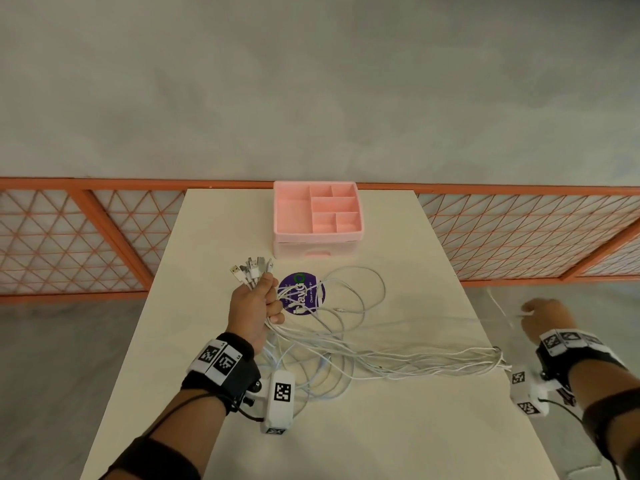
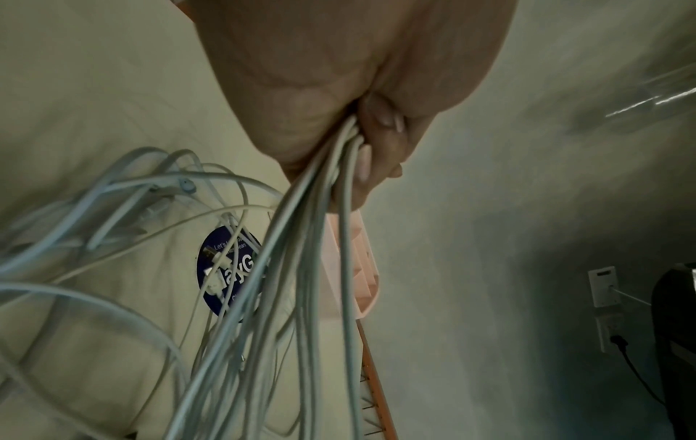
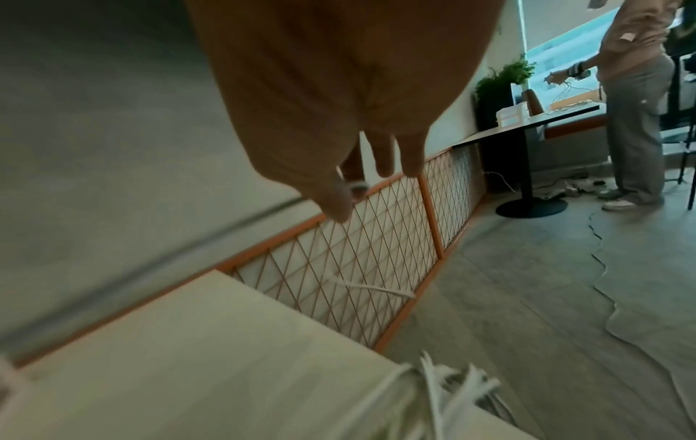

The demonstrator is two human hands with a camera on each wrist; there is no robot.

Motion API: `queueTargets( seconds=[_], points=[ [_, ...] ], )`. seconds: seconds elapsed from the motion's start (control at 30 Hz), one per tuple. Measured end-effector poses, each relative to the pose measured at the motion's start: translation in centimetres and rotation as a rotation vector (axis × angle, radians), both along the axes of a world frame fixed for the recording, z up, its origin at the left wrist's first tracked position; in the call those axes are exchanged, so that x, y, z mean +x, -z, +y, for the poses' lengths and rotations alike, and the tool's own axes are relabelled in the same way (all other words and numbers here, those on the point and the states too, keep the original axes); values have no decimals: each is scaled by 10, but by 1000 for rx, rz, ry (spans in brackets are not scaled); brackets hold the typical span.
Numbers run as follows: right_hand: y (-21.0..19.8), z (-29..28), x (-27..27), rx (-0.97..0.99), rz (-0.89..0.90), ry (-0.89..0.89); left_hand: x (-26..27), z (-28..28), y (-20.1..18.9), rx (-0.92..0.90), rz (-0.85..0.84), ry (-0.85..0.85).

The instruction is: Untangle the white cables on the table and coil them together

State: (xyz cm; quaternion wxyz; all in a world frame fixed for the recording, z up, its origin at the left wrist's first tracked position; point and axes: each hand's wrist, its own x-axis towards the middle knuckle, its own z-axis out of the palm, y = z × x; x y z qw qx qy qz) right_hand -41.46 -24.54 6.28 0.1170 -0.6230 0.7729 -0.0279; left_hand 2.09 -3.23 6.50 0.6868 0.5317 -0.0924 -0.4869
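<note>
Several white cables (image 1: 381, 358) lie looped and tangled across the cream table (image 1: 346, 438). My left hand (image 1: 258, 301) grips a bundle of them just below their USB plugs (image 1: 251, 270), which fan out above the fist. In the left wrist view the curled fingers (image 2: 380, 143) clamp the strands (image 2: 301, 268) as they hang down. My right hand (image 1: 540, 317) is past the table's right edge. Its thumb and forefinger (image 3: 339, 196) pinch the small end of one cable, which stretches taut back toward the left. More strands (image 3: 433, 396) drape over the table's right edge.
A pink compartment organizer (image 1: 318, 216) with a drawer stands at the table's far end. A round purple sticker (image 1: 302, 297) lies under the loops. An orange lattice fence (image 1: 69, 237) runs behind. Another person (image 3: 633, 104) stands at a distant table.
</note>
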Motion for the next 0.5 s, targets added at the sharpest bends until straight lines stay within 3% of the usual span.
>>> queueTargets(
  seconds=[0.13,0.27,0.37,0.5],
  points=[
    [33,17,14,330,127,-49,-4,1,-3,-9,6,44],
    [29,39,57,449,171,-194,-5,1,-9,-26,12,68],
    [20,35,104,329,-55,-291,-8,1,-11,-39,-16,106],
    [-34,56,202,143,-602,-547,-16,1,-14,-31,-57,171]
  ],
)
